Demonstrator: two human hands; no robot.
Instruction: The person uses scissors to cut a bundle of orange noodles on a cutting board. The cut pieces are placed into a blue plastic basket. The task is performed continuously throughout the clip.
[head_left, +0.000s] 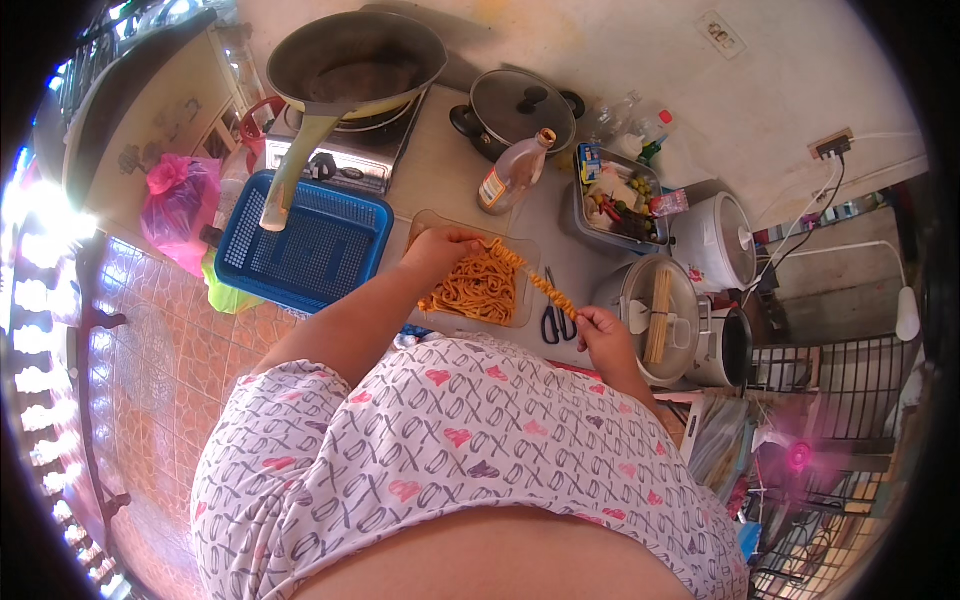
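Observation:
My left hand (441, 251) pinches the upper end of a thin skewer threaded with folded orange-brown strips (556, 294), probably intestine. The lower end is between the fingers of my right hand (604, 339). The skewer slants down to the right, with a short gap between two bunched parts. Under my left hand lies a heap of loose orange-brown strips (474, 292) in a clear shallow container (529, 300). Just beyond the skewer are black-handled scissors (552, 327), lying on the table near my right hand.
A blue plastic basket (300, 259) stands left, beneath the handle of a wok (356, 64) on a stove (337, 161). Behind the container are a bottle (517, 176) and lidded pan (517, 105). To the right, a bundle of bamboo skewers (659, 315) lies on a pot lid (686, 289).

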